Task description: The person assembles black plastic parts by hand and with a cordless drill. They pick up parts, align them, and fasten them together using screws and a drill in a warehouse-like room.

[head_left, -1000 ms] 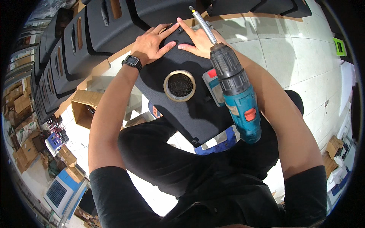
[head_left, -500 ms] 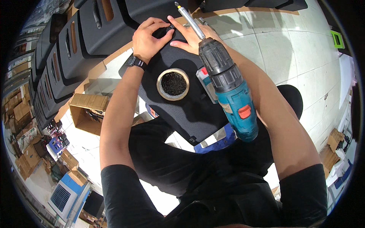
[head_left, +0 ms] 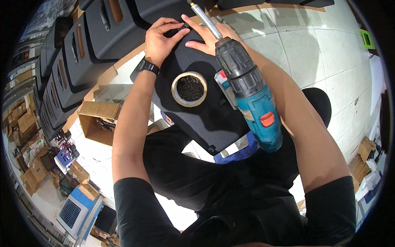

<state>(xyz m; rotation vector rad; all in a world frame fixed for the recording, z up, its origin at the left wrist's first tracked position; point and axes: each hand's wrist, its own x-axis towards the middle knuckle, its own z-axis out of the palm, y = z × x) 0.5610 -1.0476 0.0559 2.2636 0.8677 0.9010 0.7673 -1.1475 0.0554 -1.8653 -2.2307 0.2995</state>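
A black, cloth-like covered panel or box [head_left: 205, 127] lies before me, with a small black fitting on its near corner. At the far corner, my left hand [head_left: 162, 39] pinches a small dark corner piece [head_left: 185, 26] between thumb and fingers. Beside it, my right hand [head_left: 212, 37] rests with thumb and index finger spread, partly hidden behind the drill's bit and chuck. A teal and black cordless drill [head_left: 257, 99] stands over the panel, its bit pointing away from me; neither hand grips it. A roll of tape [head_left: 176, 92] lies on the panel, its hollow filled with dark screws [head_left: 190, 88].
Large black cabinets with handles [head_left: 109, 33] line the far left on cardboard. An open cardboard box [head_left: 98, 123] stands on the left floor. Something blue and white [head_left: 238, 154] shows beneath the panel. A green plastic item [head_left: 366, 39] sits at the far right on the tiles.
The view has shifted slightly, so the panel, tape roll and drill appear a little further right. Both hands keep nearly the same pose at the far corner.
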